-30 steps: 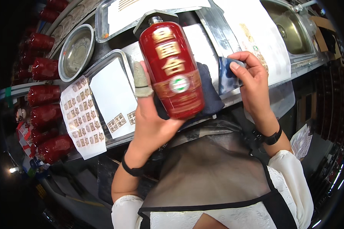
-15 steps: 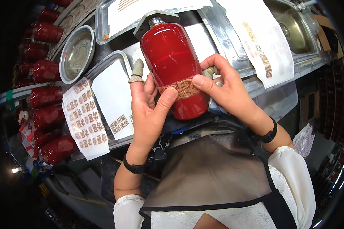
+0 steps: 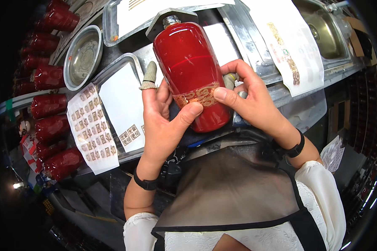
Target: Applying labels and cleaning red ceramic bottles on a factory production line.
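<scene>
A glossy red glass bottle (image 3: 188,58) lies slanted in front of me, its clear threaded neck pointing away against a grey angular holder (image 3: 156,28). Around its lower part runs a gold-patterned decal band (image 3: 205,94). My left hand (image 3: 161,125) presses its thumb on the band's lower left edge; its index finger wears a pale finger cot and stands off the glass. From the other side my right hand (image 3: 251,98) grips the bottle, thumb on the band's right part and fingers behind, partly hidden.
Decal sheets (image 3: 92,129) and a tray (image 3: 134,62) with white paper lie at the left, by a metal bowl (image 3: 83,58). More red bottles (image 3: 50,125) line the far left. Another decal sheet (image 3: 297,54) and a sink (image 3: 322,29) are at the right.
My left thumb has slid right and slightly down along the decal band. My right thumb has shifted slightly down and right. The bottle stays nearly in place.
</scene>
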